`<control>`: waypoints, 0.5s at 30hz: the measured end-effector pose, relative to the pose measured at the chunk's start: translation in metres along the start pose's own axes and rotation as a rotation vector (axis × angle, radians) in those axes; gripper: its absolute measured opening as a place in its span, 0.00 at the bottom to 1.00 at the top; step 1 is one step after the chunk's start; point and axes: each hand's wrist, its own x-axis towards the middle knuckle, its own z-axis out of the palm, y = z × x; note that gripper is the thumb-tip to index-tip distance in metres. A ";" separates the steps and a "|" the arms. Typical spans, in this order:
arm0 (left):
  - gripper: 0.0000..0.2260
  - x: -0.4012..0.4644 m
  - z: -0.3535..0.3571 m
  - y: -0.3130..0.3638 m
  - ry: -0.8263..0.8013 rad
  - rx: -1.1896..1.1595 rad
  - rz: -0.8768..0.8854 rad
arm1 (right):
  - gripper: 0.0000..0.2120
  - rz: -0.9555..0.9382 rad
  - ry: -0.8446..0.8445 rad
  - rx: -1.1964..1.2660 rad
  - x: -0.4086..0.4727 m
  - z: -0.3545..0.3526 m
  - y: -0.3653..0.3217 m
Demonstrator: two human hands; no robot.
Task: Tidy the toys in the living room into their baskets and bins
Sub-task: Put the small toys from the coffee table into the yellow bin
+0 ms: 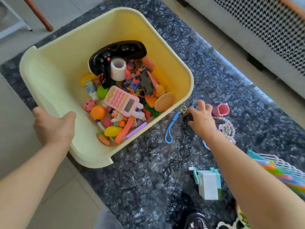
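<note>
A pale yellow bin [54,90] stands on the dark rug, holding several small toys, among them a pink toy calculator [123,100] and a black toy [115,55]. My left hand [54,126] grips the bin's near rim, thumb inside. To the right of the bin, my right hand [202,117] curls its fingers round a keychain with a gold ring [182,111] and a blue cord [172,126] trailing on the rug. What else that hand covers is hidden.
A pink cup [221,109] lies just beyond my right hand, with beaded trinkets [227,129] beside it. A white and teal toy [208,184] lies nearer me. A white wire basket [280,164] of coloured things sits at right. A sofa [257,30] borders the rug [148,171].
</note>
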 end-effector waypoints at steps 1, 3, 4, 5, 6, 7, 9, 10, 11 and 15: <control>0.17 0.000 0.000 0.000 -0.002 0.000 0.000 | 0.15 0.005 0.007 0.012 -0.013 0.005 -0.002; 0.16 -0.002 -0.001 0.000 -0.011 0.006 0.002 | 0.10 -0.011 0.065 0.068 -0.034 0.017 -0.004; 0.16 -0.002 -0.001 0.001 -0.013 0.012 0.004 | 0.09 -0.021 0.117 0.124 -0.043 0.023 -0.004; 0.16 -0.003 -0.002 0.000 -0.016 0.016 0.004 | 0.08 -0.008 0.167 0.210 -0.052 0.027 -0.004; 0.16 -0.003 -0.003 0.001 -0.017 0.021 0.004 | 0.06 0.032 0.219 0.322 -0.059 0.029 -0.004; 0.16 -0.003 -0.003 0.000 -0.020 0.019 0.001 | 0.05 0.096 0.271 0.452 -0.066 0.026 -0.005; 0.17 -0.003 -0.003 0.001 -0.029 0.019 0.000 | 0.09 0.226 0.338 0.736 -0.081 0.009 -0.009; 0.17 -0.003 -0.004 0.000 -0.036 0.021 -0.002 | 0.12 0.252 0.392 0.851 -0.090 -0.004 -0.012; 0.17 -0.003 -0.005 0.001 -0.044 0.023 -0.001 | 0.14 0.263 0.446 0.952 -0.098 -0.023 -0.017; 0.19 -0.001 -0.009 0.001 -0.049 0.026 -0.017 | 0.11 0.135 0.565 1.333 -0.119 -0.116 -0.044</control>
